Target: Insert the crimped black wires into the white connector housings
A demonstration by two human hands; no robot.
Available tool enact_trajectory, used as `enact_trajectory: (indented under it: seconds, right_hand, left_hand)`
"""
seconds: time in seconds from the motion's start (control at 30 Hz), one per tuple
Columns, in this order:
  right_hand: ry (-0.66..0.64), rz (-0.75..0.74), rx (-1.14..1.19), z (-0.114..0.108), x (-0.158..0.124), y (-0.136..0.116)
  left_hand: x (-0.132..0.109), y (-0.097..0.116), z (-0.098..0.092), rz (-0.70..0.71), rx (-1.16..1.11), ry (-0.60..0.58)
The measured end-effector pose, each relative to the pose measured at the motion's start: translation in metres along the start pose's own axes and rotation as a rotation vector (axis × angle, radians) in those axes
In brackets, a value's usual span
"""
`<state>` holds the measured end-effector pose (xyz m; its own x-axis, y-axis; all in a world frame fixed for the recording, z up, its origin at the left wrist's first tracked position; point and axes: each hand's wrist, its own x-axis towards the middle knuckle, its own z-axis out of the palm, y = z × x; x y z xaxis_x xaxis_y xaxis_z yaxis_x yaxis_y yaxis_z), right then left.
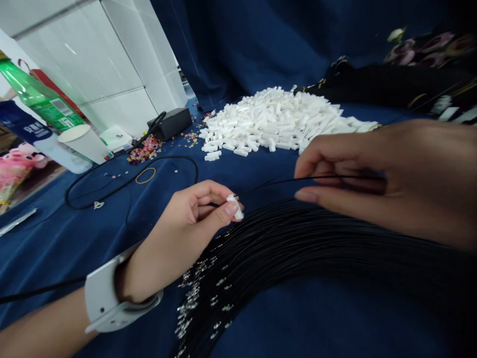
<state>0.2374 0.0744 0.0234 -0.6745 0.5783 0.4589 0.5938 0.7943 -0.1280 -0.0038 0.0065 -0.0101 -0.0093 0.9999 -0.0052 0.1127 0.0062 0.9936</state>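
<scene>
Dark blue cloth [74, 238] covers the worktop and runs up behind it like a curtain, with white wall tiles [93, 64] at the far left corner.

Near the middle of the worktop the left hand [190, 219], a white wristband [102, 298] on its wrist, pinches a small white plastic piece [235, 206] between thumb and forefinger, the other fingers curled in. The right hand [391, 179] comes in from the right edge. Its thumb and fingers are pressed together on a thin black wire [276, 181], which stretches from that grip across to the left hand's fingertips. Whether the wire's end already sits in the white piece cannot be told.

Just below both hands, a thick bundle of black wires [316, 248] sweeps from the right edge toward the near edge, and its ends carry small metal terminals [194, 293].

Toward the far edge lies a heap of white plastic pieces [279, 119], well apart from the hands. Left of the heap sit a black box [173, 123] and a scatter of coloured beads [145, 149]. A looped black cable [130, 181] and a yellow rubber band [145, 175] lie nearer the left hand. A paper cup [86, 143] and a green bottle [40, 102] stand along the left edge.
</scene>
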Motion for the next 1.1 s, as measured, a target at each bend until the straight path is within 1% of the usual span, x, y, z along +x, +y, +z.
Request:
enact_trajectory:
  seconds: [0.1,0.2,0.27,0.4,0.6,0.73,0.97,1.1]
  right_hand:
    - [-0.019,-0.143,0.051,0.009,0.001,-0.002]
    - [0.005,-0.204,0.096,0.019,-0.003,-0.010]
    - [-0.026,-0.232,0.124,0.024,-0.008,-0.014]
    - [-0.088,-0.192,0.217,0.030,-0.013,-0.018]
    - [-0.150,-0.102,0.327,0.031,-0.006,-0.020]
    - [-0.140,-0.094,0.340,0.030,-0.007,-0.022]
    - [-0.084,-0.189,0.317,0.037,-0.014,-0.024]
    - [-0.022,-0.235,0.267,0.042,-0.018,-0.025]
  left_hand:
    - [-0.002,0.003,0.004,-0.020,0.068,-0.018]
    - [-0.007,0.007,0.008,-0.017,0.141,-0.049]
    - [-0.010,0.008,0.010,-0.002,0.165,-0.059]
    - [-0.012,0.008,0.011,0.013,0.192,-0.048]
    - [-0.011,0.007,0.009,0.045,0.218,-0.046]
    - [-0.012,0.006,0.009,0.066,0.240,-0.055]
    - [-0.015,0.008,0.012,0.051,0.236,-0.077]
    - [-0.015,0.007,0.013,0.051,0.250,-0.087]
